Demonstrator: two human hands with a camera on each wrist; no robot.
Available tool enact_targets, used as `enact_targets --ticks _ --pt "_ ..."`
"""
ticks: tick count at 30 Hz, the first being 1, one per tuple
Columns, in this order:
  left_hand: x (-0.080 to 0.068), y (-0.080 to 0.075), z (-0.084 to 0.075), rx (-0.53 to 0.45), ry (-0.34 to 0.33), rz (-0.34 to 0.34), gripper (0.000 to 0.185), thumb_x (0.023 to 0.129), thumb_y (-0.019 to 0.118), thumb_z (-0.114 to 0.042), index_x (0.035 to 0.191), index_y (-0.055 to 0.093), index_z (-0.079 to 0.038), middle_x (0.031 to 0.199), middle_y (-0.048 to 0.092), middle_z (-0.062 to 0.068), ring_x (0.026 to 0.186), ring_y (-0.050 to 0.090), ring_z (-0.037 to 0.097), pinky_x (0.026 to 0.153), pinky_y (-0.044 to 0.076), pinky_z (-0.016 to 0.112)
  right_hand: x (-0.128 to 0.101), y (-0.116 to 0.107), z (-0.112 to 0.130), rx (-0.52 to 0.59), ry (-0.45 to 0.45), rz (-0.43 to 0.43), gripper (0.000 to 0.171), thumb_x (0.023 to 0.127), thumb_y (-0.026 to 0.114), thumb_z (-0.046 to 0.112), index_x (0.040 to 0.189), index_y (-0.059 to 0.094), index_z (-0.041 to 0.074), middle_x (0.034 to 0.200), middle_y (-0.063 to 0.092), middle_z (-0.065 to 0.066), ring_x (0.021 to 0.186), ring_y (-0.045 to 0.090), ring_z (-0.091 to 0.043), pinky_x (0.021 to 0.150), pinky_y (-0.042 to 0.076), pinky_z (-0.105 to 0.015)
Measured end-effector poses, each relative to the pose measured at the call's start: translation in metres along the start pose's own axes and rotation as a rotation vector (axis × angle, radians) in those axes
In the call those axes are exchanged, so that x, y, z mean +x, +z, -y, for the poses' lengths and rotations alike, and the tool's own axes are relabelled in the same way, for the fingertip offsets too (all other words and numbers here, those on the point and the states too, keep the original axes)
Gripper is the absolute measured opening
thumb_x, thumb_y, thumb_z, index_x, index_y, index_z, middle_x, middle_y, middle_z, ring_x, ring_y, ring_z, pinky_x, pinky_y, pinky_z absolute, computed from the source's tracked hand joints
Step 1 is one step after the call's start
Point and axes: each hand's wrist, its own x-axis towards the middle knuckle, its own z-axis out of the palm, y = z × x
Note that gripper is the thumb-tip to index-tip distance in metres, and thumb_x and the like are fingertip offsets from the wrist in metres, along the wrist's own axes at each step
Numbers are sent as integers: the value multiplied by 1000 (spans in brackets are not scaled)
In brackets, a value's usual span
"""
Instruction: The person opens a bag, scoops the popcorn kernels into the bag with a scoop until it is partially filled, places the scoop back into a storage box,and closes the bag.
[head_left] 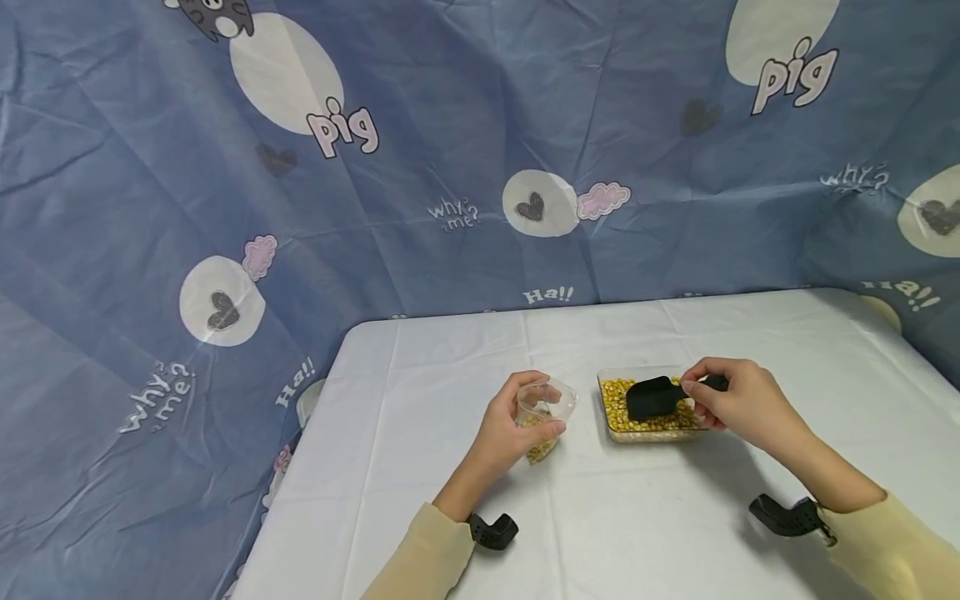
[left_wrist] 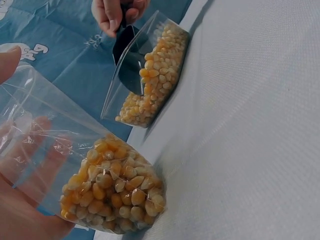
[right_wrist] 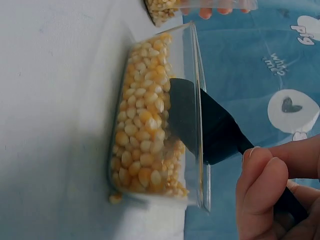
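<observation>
My left hand (head_left: pixel 504 427) holds a clear plastic bag (left_wrist: pixel 112 187) upright around its open mouth, thumb on one side and fingers on the other. Yellow corn kernels fill the bag's lower part. To the right stands a clear rectangular container (head_left: pixel 652 437) full of corn kernels (right_wrist: pixel 142 112). My right hand (head_left: pixel 750 404) pinches the handle of a black scoop (head_left: pixel 651 398) between thumb and fingers. The scoop's blade tilts down into the container, its tip against the kernels. Part of the handle is hidden by the fingers.
One loose kernel (right_wrist: pixel 115 198) lies on the white tablecloth (head_left: pixel 637 533) beside the container. A blue printed curtain (head_left: pixel 450 108) hangs behind the table and along its left side. Black devices are strapped at both wrists, such as the left one (head_left: pixel 492 532).
</observation>
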Motion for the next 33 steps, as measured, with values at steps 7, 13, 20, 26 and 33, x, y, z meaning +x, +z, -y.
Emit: enact_targets --ticks 7,13,20,26,33 --pt "0 1 0 -6 10 1 64 87 80 -7 142 48 -14 125 65 12 125 55 24 111 34 50 -2 -10 4 -77 -13 8 22 102 61 31 104 68 10 69 66 -7 58 64 -26 53 51 -33" --pt "-2 1 -29 16 -24 30 69 87 78 -5 147 44 -11 126 62 22 123 56 33 110 35 53 -4 -20 9 -168 -45 -5 16 102 61 28 100 69 14 66 65 -3 52 61 -20 54 46 -32" --pt "-3 -1 -35 57 -33 39 71 89 78 -9 150 42 -10 127 62 23 128 53 33 112 32 53 -7 -28 17 -268 -96 -16 14 102 61 25 101 71 15 65 61 4 52 58 -15 52 43 -31" --pt "-3 0 -36 63 -16 40 70 88 77 -7 149 43 -7 127 61 24 126 53 37 109 34 59 -6 -33 23 -345 -134 -28 10 100 62 20 98 71 15 59 58 9 48 53 -13 51 39 -31" --pt "-4 0 -39 71 -17 46 69 88 77 -7 149 43 -6 127 61 25 127 53 36 110 33 57 -5 -34 34 -462 -223 -108 8 94 65 12 95 73 13 47 44 9 44 39 -13 47 31 -31"
